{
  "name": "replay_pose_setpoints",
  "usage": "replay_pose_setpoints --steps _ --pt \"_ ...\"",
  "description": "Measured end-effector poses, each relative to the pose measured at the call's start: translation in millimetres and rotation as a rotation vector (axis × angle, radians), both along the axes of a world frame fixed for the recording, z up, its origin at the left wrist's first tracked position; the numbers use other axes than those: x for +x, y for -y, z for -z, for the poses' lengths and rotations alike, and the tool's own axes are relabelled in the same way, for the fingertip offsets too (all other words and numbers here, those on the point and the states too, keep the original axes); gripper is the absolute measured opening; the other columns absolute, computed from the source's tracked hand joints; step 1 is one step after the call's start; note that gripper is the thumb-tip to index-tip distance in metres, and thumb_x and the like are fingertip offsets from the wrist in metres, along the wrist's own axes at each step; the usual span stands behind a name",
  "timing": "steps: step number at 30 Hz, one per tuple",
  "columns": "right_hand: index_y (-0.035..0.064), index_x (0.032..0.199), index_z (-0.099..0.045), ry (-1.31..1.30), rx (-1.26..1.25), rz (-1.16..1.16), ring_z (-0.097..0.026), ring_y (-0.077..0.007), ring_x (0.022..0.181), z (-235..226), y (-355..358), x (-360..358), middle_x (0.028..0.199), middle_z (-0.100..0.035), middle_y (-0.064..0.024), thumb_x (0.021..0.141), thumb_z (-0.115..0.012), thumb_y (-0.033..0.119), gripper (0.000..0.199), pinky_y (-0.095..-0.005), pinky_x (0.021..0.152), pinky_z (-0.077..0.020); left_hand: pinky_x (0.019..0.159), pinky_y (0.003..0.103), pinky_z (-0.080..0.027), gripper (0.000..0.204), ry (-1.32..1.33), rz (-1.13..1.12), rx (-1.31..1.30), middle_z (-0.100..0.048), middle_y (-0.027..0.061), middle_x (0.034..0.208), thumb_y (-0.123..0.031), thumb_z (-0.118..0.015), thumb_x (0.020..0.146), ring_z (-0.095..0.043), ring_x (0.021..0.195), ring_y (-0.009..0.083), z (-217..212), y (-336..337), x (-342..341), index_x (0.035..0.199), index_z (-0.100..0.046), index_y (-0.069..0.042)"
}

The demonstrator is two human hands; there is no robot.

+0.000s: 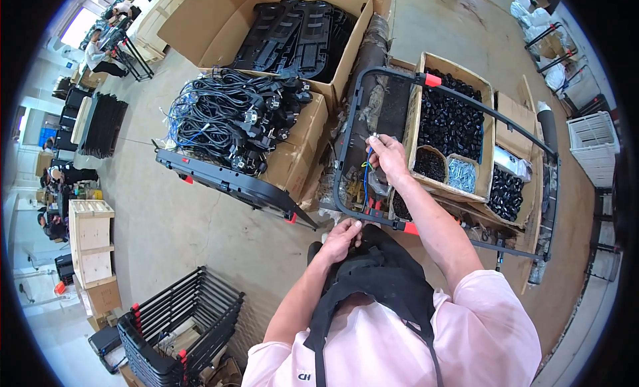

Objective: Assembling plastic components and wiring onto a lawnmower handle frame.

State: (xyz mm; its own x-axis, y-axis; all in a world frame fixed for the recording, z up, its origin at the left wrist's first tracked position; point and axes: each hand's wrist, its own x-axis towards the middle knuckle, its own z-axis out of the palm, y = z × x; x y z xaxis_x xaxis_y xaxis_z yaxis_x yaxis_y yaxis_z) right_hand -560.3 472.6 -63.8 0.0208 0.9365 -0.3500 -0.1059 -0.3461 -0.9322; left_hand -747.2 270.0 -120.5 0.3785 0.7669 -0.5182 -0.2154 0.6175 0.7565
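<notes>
A black tubular frame [341,147] with red pieces lies across the workbench in front of me. My right hand [388,157] is over the frame's left end, thumb and fingers pinched on thin wires [367,170], blue and yellow-green, that run down from it. A small light tip shows at the fingertips. My left hand [342,240] is closed, fingers curled, close to the near bar of the frame and the black apron [373,267]. Whatever lies in those fingers is hidden.
A wooden box [490,94] of black parts and silver screws [461,176] stands on the bench. Left of it, black plug cables [226,114] lie piled on a carton [299,147]. Behind is a large carton [363,27] of black panels. Stacked frames [200,300] stand lower left; people work far left.
</notes>
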Motion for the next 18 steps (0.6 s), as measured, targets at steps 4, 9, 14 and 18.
replay_pose_setpoints --steps 4,9,14,18 --pt "0.0021 0.105 -0.075 0.053 -0.041 0.009 -0.061 -0.0074 0.059 5 -2 14 0.083 -0.068 -0.0018 0.108 -0.064 0.028 0.028 -0.0238 0.052 -0.0489 0.07 0.029 -0.049 0.032 0.221 0.017 -0.192 -0.061 -0.0001 0.083 -0.035 -0.059 0.112 -0.056 0.07 0.0126 3 -7 -9 0.114 -0.07 -0.004" --pt "0.0007 0.104 -0.075 0.119 -0.018 -0.007 -0.062 -0.0084 0.061 5 -5 17 0.084 -0.069 -0.0029 0.107 -0.065 0.029 0.03 -0.0248 0.053 -0.0499 0.085 0.031 -0.053 0.033 0.209 0.199 -0.096 -0.07 0.004 0.103 -0.033 -0.057 0.113 -0.062 0.089 0.0134 2 -9 -11 0.119 -0.071 -0.003" --pt "0.0006 0.104 -0.075 0.126 -0.021 -0.031 -0.063 -0.0093 0.062 5 -6 17 0.083 -0.069 -0.0032 0.107 -0.064 0.027 0.029 -0.0254 0.055 -0.0505 0.101 0.035 -0.051 0.045 -0.33 0.348 0.334 -0.066 0.0091 0.137 -0.022 -0.062 0.109 -0.062 0.109 0.0168 7 2 -14 0.149 -0.056 -0.002" --pt "0.0004 0.104 -0.075 0.125 -0.049 0.016 -0.063 -0.0093 0.062 11 -11 30 0.083 -0.069 -0.0032 0.107 -0.064 0.028 0.029 -0.0256 0.055 -0.0508 0.098 0.033 -0.049 0.063 0.155 0.021 -0.227 -0.063 0.0088 0.142 -0.031 -0.059 0.107 -0.061 0.115 0.0182 3 4 -13 0.161 -0.041 -0.004"
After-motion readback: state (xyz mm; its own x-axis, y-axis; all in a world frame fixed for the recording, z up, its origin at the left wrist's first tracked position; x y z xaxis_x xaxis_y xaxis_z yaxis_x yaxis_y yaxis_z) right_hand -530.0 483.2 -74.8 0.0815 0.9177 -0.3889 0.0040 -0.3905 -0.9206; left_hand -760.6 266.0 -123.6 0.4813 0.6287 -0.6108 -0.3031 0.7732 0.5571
